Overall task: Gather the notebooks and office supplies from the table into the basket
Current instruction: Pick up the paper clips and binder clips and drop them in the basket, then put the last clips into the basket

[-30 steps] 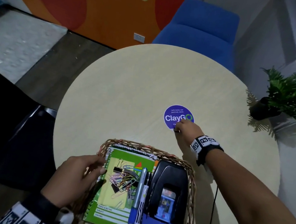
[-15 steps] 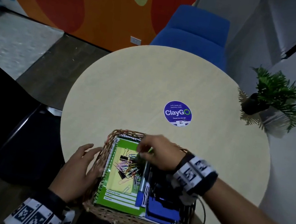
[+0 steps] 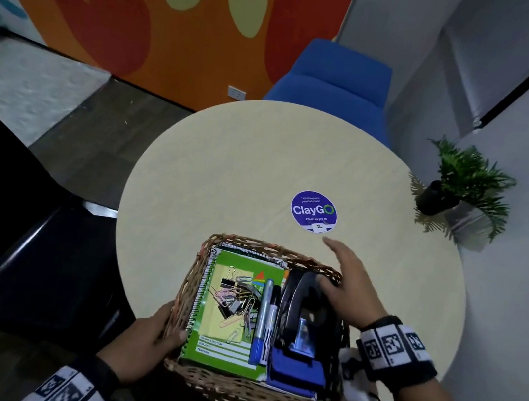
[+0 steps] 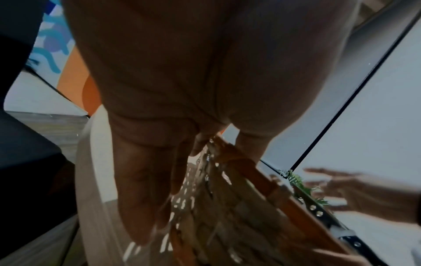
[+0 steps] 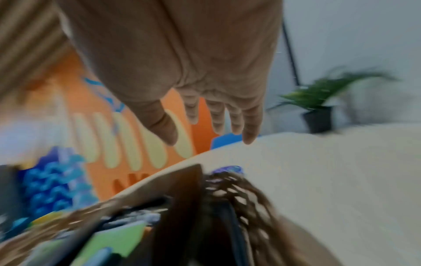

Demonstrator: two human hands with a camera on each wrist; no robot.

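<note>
a: basket [image 3: 246,391]?
b: near edge of the surface [image 3: 243,169]; holds green notebook [image 3: 225,350], clips, markers, hole punch [image 3: 301,310].
a: hands?
b: my left hand [image 3: 147,338] grips its left wall; my right hand [image 3: 347,282], fingers spread, holds nothing.

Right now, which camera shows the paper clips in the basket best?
The head view: the paper clips lie sharp and unobstructed on the green notebook. The left wrist view shows only the basket wall from outside; the right wrist view is too blurred to tell them.
</note>
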